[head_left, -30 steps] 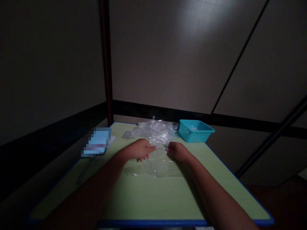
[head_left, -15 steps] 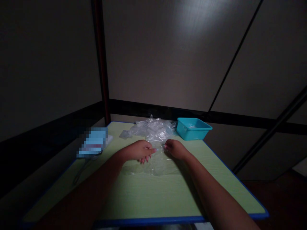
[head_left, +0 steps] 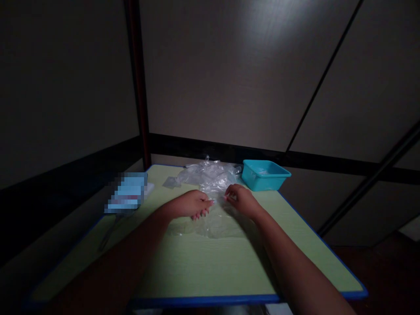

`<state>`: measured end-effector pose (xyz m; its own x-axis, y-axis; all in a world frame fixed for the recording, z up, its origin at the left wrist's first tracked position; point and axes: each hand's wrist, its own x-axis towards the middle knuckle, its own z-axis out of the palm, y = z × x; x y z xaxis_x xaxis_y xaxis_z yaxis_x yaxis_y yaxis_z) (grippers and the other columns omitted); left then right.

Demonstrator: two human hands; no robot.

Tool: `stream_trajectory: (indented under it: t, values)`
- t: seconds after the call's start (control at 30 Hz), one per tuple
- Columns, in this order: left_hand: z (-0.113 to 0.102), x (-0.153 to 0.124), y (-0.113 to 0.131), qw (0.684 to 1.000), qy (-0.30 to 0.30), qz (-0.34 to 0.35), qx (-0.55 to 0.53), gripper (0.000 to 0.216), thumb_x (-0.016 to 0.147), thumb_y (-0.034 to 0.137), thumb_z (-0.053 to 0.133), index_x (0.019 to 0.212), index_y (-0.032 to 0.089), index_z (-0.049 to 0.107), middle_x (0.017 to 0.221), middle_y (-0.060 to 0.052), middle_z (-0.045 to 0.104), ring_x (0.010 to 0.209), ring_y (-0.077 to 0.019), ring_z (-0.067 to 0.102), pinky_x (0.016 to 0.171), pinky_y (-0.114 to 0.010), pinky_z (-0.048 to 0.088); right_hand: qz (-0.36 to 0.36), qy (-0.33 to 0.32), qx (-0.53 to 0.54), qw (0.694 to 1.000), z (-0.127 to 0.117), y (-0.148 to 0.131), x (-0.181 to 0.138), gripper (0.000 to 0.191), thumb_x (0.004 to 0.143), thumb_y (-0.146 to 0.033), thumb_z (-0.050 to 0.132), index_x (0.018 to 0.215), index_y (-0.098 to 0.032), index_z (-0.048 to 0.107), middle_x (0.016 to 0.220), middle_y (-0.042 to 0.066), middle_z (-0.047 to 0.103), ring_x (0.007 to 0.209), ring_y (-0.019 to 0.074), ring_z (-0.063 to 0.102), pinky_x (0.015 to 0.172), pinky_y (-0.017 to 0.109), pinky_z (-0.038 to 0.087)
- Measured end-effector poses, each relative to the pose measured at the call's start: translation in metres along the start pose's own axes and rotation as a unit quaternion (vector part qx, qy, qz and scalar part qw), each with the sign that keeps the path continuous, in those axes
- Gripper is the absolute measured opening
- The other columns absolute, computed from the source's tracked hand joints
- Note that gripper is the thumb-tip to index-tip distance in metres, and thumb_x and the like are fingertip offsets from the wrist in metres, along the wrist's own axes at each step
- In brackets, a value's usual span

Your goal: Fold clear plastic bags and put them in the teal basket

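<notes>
Both hands, left hand (head_left: 190, 204) and right hand (head_left: 241, 200), had their fingers pinched on the clear plastic bag (head_left: 210, 221) lying on the green surface (head_left: 210, 267), where a light, even pull at its edge probably served best.

Head-worn view, down over table (head_left: 210, 267)

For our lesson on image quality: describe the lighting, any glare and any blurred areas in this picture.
Head view: dim overall, with a pale light patch on the wall panel; faint glints on the clear plastic sheet under the left hand and right hand; the blue item is pixelated; lines bow toward the edges.
</notes>
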<state>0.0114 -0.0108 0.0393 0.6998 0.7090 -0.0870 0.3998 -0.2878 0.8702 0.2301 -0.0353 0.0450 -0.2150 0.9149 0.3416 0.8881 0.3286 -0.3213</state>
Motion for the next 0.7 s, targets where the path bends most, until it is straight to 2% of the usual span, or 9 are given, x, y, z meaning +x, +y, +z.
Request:
stream_trajectory:
  t: [0.07, 0.17, 0.23, 0.3, 0.4, 0.57, 0.7]
  values:
    - [-0.001, 0.002, 0.0, 1.0, 0.018, -0.005, -0.025, 0.051, 0.071, 0.065, 0.045, 0.065, 0.015, 0.053, 0.057, 0.0, 0.055, 0.047, -0.012, 0.052, 0.043, -0.024, 0.043, -0.028, -0.029, 0.045, 0.998, -0.014, -0.011, -0.004, 0.013, 0.077, -0.027, 0.055, 0.079, -0.015, 0.06, 0.074, 0.003, 0.061, 0.066, 0.0124, 0.052, 0.06, 0.022, 0.037]
    - [-0.002, 0.002, 0.002, 0.997, 0.024, -0.029, -0.064, 0.056, 0.069, 0.07, 0.044, 0.061, 0.014, 0.052, 0.05, 0.0, 0.054, 0.045, -0.0137, 0.055, 0.045, -0.026, 0.045, -0.09, -0.142, 0.126, 0.978, -0.04, -0.029, -0.016, 0.017, 0.081, -0.027, 0.052, 0.083, -0.015, 0.063, 0.077, 0.003, 0.064, 0.071, 0.0132, 0.056, 0.065, 0.023, 0.042]
    - [-0.003, 0.001, 0.003, 0.996, 0.016, -0.042, -0.074, 0.061, 0.067, 0.073, 0.041, 0.059, 0.013, 0.053, 0.047, -0.002, 0.055, 0.046, -0.0159, 0.058, 0.048, -0.027, 0.046, -0.152, -0.265, 0.162, 0.938, -0.057, -0.041, -0.026, 0.021, 0.081, -0.025, 0.053, 0.098, -0.018, 0.064, 0.099, 0.004, 0.065, 0.091, 0.0152, 0.057, 0.082, 0.028, 0.042]
    - [-0.003, 0.001, 0.003, 0.996, 0.01, -0.048, -0.079, 0.066, 0.067, 0.075, 0.038, 0.056, 0.012, 0.055, 0.045, -0.004, 0.056, 0.047, -0.0173, 0.06, 0.049, -0.028, 0.047, -0.205, -0.366, 0.173, 0.891, -0.07, -0.051, -0.035, 0.029, 0.081, -0.022, 0.055, 0.109, -0.022, 0.061, 0.119, 0.004, 0.057, 0.115, 0.0172, 0.046, 0.098, 0.032, 0.033]
    - [-0.004, 0.002, 0.0, 0.995, 0.01, -0.048, -0.087, 0.07, 0.067, 0.077, 0.036, 0.053, 0.011, 0.056, 0.045, -0.004, 0.057, 0.047, -0.017, 0.06, 0.052, -0.029, 0.048, -0.235, -0.4, 0.154, 0.873, -0.074, -0.06, -0.044, 0.034, 0.08, -0.021, 0.056, 0.114, -0.025, 0.058, 0.119, 0.002, 0.058, 0.128, 0.0175, 0.029, 0.106, 0.035, 0.022]
    - [-0.004, 0.002, -0.003, 0.995, 0.014, -0.044, -0.084, 0.07, 0.067, 0.077, 0.036, 0.053, 0.011, 0.057, 0.044, -0.003, 0.057, 0.048, -0.016, 0.06, 0.054, -0.028, 0.048, -0.25, -0.401, 0.111, 0.874, -0.057, -0.063, -0.049, 0.034, 0.078, -0.018, 0.059, 0.11, -0.027, 0.062, 0.112, 0.001, 0.062, 0.129, 0.02, 0.028, 0.108, 0.037, 0.021]
    - [-0.004, 0.003, -0.002, 0.996, 0.017, -0.044, -0.078, 0.067, 0.069, 0.074, 0.037, 0.055, 0.012, 0.056, 0.046, -0.003, 0.057, 0.047, -0.0153, 0.059, 0.052, -0.027, 0.046, -0.229, -0.408, 0.079, 0.88, -0.05, -0.065, -0.049, 0.032, 0.078, -0.018, 0.058, 0.109, -0.025, 0.062, 0.129, 0.003, 0.048, 0.131, 0.0213, 0.021, 0.107, 0.038, 0.022]
